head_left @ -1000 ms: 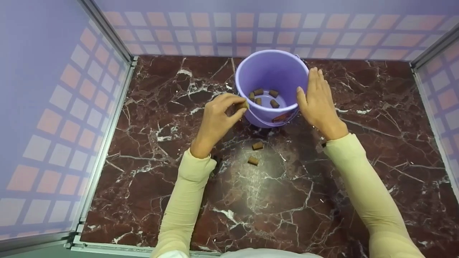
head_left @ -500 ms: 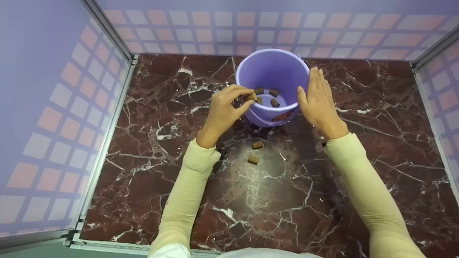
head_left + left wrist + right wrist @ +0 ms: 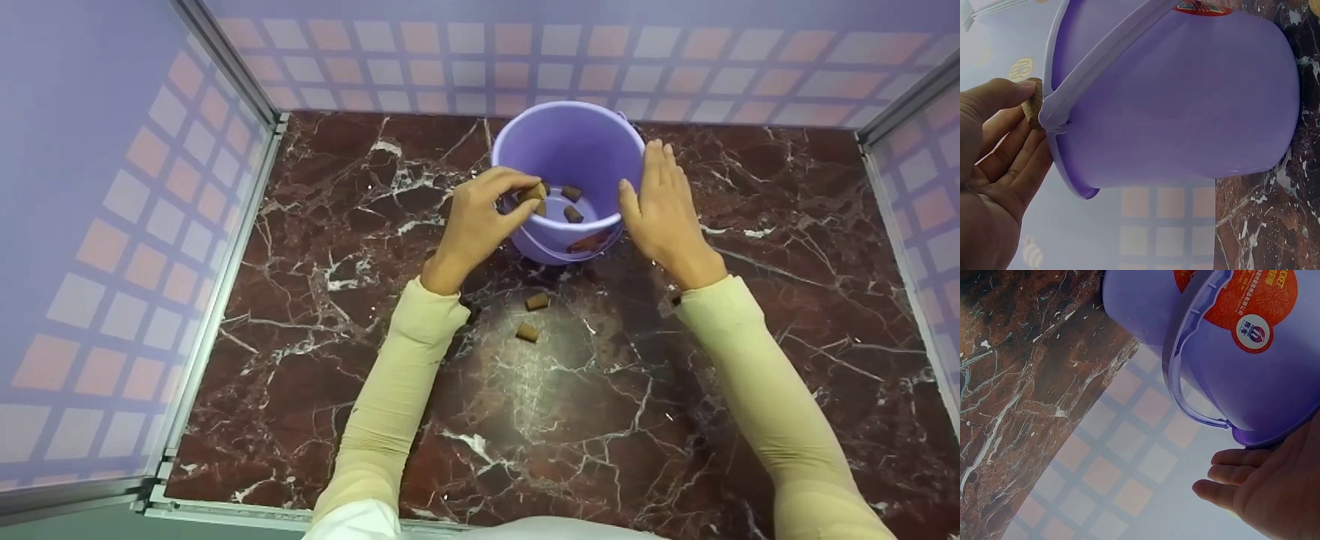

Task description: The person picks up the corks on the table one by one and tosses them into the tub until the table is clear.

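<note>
My left hand (image 3: pixel 480 217) pinches a brown cork (image 3: pixel 1033 104) between thumb and fingers, at the left rim of a purple bucket (image 3: pixel 577 146). In the left wrist view the cork is right beside the rim, near the handle joint. Several corks lie on the bucket floor, among them one cork (image 3: pixel 574 214) at the front; my left fingers partly cover others. My right hand (image 3: pixel 667 214) rests along the bucket's right side with straight fingers, holding nothing. Two loose corks lie on the table before the bucket, a farther cork (image 3: pixel 537 301) and a nearer cork (image 3: pixel 527 332).
The dark red marbled table (image 3: pixel 315 405) is bordered by a metal rail on the left. Purple panels with a checked pattern, including the back panel (image 3: pixel 420 67), stand on three sides. The bucket's handle (image 3: pixel 1176 360) hangs down in front.
My left hand has moved right with the cork, from outside the bucket's left rim to over it. My right hand stays at the bucket's side, and the table corks have not moved.
</note>
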`<state>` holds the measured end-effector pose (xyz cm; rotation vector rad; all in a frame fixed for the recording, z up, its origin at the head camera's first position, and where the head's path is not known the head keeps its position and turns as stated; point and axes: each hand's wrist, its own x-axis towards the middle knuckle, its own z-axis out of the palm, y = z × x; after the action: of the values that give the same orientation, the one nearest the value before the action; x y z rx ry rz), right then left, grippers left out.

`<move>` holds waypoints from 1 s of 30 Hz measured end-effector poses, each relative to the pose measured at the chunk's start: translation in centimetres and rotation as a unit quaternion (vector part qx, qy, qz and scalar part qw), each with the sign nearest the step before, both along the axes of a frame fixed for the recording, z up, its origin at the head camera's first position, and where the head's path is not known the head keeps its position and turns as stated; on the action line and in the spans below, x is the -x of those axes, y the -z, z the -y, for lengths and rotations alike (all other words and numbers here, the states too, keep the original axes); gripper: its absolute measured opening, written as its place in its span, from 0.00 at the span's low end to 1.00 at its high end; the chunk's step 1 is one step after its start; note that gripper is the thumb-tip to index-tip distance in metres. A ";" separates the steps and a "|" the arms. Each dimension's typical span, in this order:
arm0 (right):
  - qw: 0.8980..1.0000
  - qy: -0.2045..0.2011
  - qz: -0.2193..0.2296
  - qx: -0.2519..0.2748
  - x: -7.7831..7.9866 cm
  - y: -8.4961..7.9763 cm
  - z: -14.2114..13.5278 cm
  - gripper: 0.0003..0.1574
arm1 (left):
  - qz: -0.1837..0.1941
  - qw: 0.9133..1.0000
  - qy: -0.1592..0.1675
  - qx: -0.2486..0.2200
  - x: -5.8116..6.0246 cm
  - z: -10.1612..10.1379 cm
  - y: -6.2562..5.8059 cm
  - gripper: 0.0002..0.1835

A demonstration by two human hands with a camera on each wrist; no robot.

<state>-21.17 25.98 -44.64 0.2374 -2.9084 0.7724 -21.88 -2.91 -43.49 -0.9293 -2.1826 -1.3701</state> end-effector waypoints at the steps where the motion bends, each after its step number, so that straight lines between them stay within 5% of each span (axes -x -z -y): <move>1: 1.000 0.001 0.001 0.000 0.1 0.0 0.0 0.49 | -0.001 1.000 -0.001 0.000 0.1 -0.1 0.0 0.13; 30: 1.000 -0.005 -0.006 0.004 0.1 0.1 0.0 0.49 | 0.006 1.000 0.009 0.023 1.5 -1.1 0.4 0.11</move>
<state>-21.26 25.99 -44.79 0.2539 -2.8954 0.7805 -23.35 -1.80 -43.86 -0.9615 -2.2286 -1.3412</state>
